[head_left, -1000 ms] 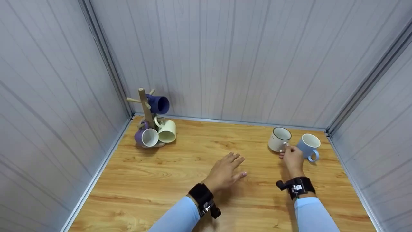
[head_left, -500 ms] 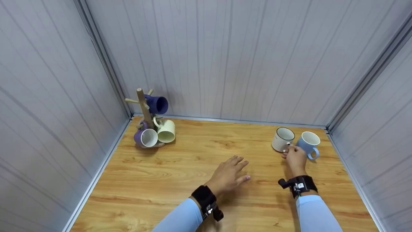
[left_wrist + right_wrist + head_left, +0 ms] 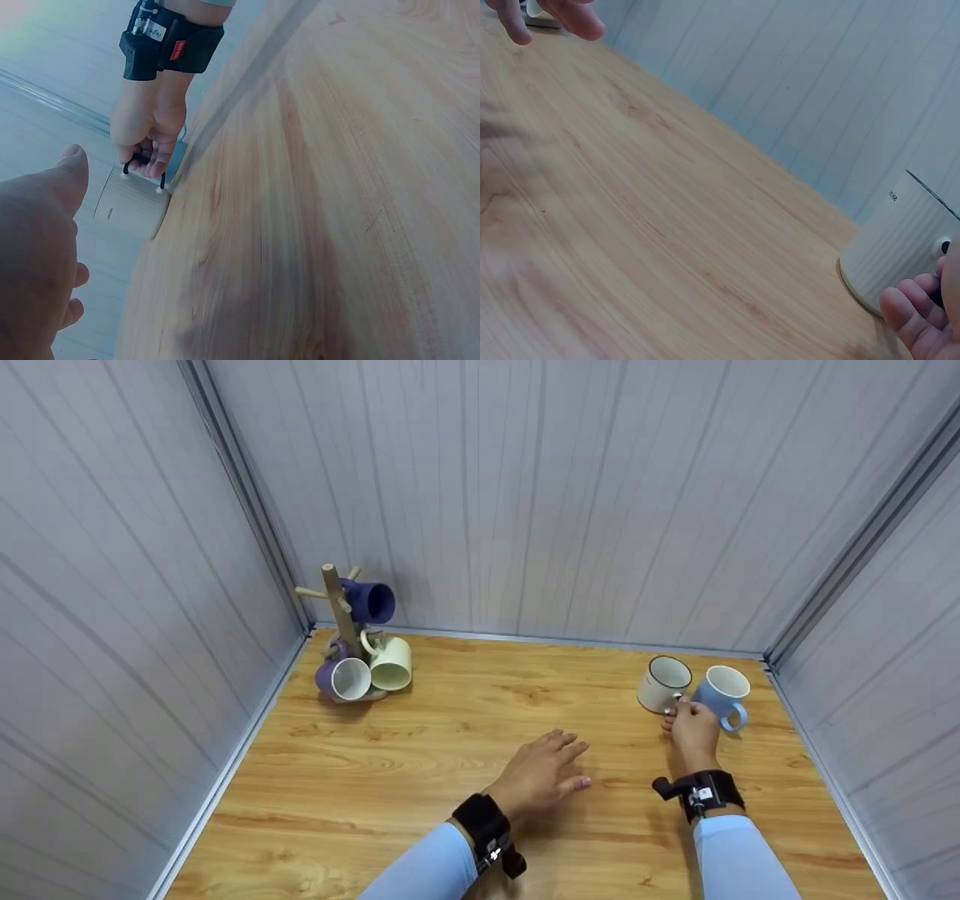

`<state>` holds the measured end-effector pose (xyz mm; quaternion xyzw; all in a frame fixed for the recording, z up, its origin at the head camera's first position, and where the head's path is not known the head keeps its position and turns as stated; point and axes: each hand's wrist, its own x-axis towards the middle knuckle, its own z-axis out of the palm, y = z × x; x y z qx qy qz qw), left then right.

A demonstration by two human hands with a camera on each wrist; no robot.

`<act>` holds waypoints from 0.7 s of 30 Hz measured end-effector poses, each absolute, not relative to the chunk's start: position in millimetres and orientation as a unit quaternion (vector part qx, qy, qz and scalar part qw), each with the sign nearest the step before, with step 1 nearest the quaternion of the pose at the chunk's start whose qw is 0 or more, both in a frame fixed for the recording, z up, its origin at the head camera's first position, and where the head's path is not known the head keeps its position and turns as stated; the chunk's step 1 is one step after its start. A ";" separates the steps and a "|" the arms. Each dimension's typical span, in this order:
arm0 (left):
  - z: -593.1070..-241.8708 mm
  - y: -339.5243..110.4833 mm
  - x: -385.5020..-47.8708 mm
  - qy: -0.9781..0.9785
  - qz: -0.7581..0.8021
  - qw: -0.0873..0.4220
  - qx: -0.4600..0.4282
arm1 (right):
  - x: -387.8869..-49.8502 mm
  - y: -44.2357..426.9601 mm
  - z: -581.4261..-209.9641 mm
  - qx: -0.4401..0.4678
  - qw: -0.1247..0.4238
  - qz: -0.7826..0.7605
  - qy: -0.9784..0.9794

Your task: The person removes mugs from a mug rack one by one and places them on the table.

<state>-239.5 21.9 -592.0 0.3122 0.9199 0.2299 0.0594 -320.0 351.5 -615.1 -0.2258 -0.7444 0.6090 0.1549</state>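
My right hand (image 3: pixel 694 731) grips the dark handle of a white ribbed mug (image 3: pixel 663 685) with a black rim. In the right wrist view this white mug (image 3: pixel 900 247) stands upright on the wooden table, fingers curled round its handle. Just right of it stands a light blue mug (image 3: pixel 722 692), its handle turned toward the front right. My left hand (image 3: pixel 541 774) hovers over the middle of the table, fingers spread and holding nothing. The left wrist view shows the left thumb (image 3: pixel 69 176) near the camera, and the right hand (image 3: pixel 150 139) on the mug's handle beyond.
At the back left stands a wooden mug tree (image 3: pixel 341 611). A dark blue mug (image 3: pixel 371 601), a cream mug (image 3: pixel 392 664) and a purple mug (image 3: pixel 348 678) with a white inside hang on it. Pale panel walls (image 3: pixel 495 495) enclose the table (image 3: pixel 420 780) at the back and both sides.
My right hand has shifted the white mug a little to the right, closer to the light blue mug. The left hand has drifted slightly right and toward the front.
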 end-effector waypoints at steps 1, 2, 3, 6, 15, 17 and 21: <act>-592.8 21.4 -239.2 0.919 0.231 0.059 0.313 | -319.2 351.8 -614.7 -0.226 0.153 0.607 -0.747; -593.3 20.8 -238.8 0.919 0.232 0.058 0.313 | -318.6 352.5 -614.4 -0.226 0.150 0.604 -0.749; -593.2 19.9 -238.2 0.919 0.233 0.058 0.314 | -318.1 353.2 -614.1 -0.227 0.146 0.600 -0.753; -594.1 17.1 -236.7 0.919 0.236 0.056 0.311 | -314.8 353.8 -612.0 -0.232 0.131 0.592 -0.760; -591.1 2.3 -239.1 0.923 0.241 0.050 0.296 | -305.8 345.7 -591.4 -0.259 0.175 0.519 -0.795; -589.3 -2.6 -241.4 0.926 0.238 0.041 0.292 | -306.0 341.8 -583.9 -0.254 0.200 0.515 -0.794; -583.6 -14.3 -247.3 0.931 0.238 0.026 0.277 | -309.1 331.8 -572.6 -0.230 0.237 0.513 -0.792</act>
